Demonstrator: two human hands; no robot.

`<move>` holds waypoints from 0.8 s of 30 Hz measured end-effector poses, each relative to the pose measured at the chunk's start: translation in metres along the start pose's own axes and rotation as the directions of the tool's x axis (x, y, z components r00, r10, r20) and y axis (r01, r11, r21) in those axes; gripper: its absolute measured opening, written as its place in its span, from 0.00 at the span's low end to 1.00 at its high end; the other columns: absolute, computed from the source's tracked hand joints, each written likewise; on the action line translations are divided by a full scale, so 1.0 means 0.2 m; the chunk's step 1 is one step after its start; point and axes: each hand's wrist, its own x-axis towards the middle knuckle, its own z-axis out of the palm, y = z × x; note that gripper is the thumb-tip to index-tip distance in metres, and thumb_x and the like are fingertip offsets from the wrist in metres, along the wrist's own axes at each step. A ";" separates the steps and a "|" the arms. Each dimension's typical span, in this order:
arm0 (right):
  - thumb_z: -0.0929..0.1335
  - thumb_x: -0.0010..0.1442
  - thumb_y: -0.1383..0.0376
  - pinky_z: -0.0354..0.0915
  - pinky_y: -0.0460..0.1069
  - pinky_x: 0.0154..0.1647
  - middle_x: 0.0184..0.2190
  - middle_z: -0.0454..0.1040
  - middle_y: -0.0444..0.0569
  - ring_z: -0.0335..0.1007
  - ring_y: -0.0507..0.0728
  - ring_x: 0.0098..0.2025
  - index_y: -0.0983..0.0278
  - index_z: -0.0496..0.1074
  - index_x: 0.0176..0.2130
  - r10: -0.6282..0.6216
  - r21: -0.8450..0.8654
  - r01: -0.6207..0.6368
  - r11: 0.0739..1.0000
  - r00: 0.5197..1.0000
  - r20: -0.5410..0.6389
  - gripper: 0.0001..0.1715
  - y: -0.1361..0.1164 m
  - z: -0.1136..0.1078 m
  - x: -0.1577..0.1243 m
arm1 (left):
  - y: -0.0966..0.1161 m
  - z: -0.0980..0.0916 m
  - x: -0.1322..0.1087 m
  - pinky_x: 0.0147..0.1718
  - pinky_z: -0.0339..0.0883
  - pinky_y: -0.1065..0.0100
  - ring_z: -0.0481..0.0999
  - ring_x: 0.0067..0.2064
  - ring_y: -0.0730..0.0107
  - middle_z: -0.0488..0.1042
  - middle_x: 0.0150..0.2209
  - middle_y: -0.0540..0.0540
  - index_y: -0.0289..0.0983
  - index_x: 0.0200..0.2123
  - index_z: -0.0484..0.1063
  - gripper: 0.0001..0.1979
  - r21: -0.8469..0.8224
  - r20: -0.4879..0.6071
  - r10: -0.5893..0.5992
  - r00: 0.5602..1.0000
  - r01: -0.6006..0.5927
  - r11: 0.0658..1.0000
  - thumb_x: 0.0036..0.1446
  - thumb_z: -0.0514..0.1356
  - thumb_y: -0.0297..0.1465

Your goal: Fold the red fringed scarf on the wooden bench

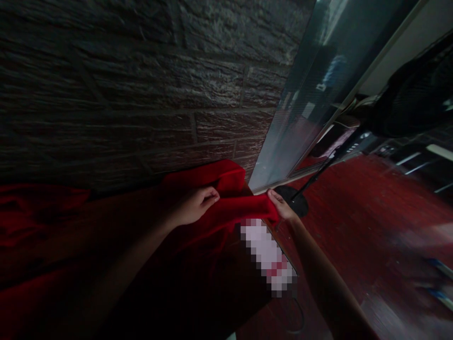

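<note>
A piece of red cloth [240, 209] lies on a dark table, with a narrow part of it stretched between my hands. My right hand [281, 206] grips its right end at the table's edge, thumb on top. My left hand [194, 205] is closed in a pinch at the left end of that stretch; the spot between its fingertips is hard to see in the dim light. Behind them, a folded red part [230, 175] sits against the wall. Below the cloth is a pale, pixelated object [265, 252] near the edge.
A dark stone-patterned wall [219, 85] rises behind the table. More red cloth [31, 208] lies at the left. To the right stand a glass panel [300, 104] and a black pedestal fan [399, 99] on the reddish floor [357, 212]. A thin cable [302, 316] hangs below the table edge.
</note>
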 end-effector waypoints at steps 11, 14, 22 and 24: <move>0.75 0.46 0.41 0.70 0.49 0.38 0.29 0.78 0.46 0.73 0.55 0.33 0.64 0.77 0.33 0.059 -0.196 0.018 0.981 0.921 0.384 0.30 0.15 0.00 0.04 | 0.05 -0.01 -0.04 0.39 0.66 0.66 0.79 0.38 0.62 0.80 0.37 0.44 0.38 0.37 0.74 0.17 0.175 0.100 -0.092 0.991 0.074 0.982 0.63 0.53 0.44; 0.75 0.43 0.40 0.70 0.53 0.39 0.27 0.78 0.48 0.74 0.60 0.35 0.63 0.78 0.33 0.098 -0.222 -0.012 0.975 0.920 0.379 0.31 0.22 -0.02 0.01 | 0.04 0.00 -0.04 0.39 0.66 0.66 0.79 0.38 0.61 0.80 0.37 0.43 0.38 0.37 0.74 0.16 0.180 0.093 -0.099 0.991 0.081 0.980 0.62 0.54 0.43; 0.69 0.49 0.34 0.69 0.58 0.50 0.32 0.79 0.52 0.75 0.64 0.43 0.62 0.80 0.39 0.167 -0.272 -0.087 0.958 0.943 0.287 0.37 0.25 -0.12 -0.10 | 0.07 -0.05 -0.05 0.34 0.64 0.67 0.79 0.35 0.61 0.80 0.33 0.45 0.37 0.35 0.76 0.23 0.177 0.230 -0.173 0.958 0.134 0.975 0.61 0.53 0.50; 0.68 0.53 0.35 0.70 0.56 0.48 0.31 0.78 0.51 0.75 0.61 0.40 0.63 0.80 0.39 0.171 -0.306 -0.094 0.948 0.956 0.239 0.36 0.19 -0.17 -0.10 | 0.07 -0.07 -0.05 0.35 0.65 0.68 0.79 0.35 0.61 0.81 0.34 0.46 0.38 0.34 0.76 0.23 0.155 0.255 -0.189 0.948 0.153 0.976 0.60 0.53 0.51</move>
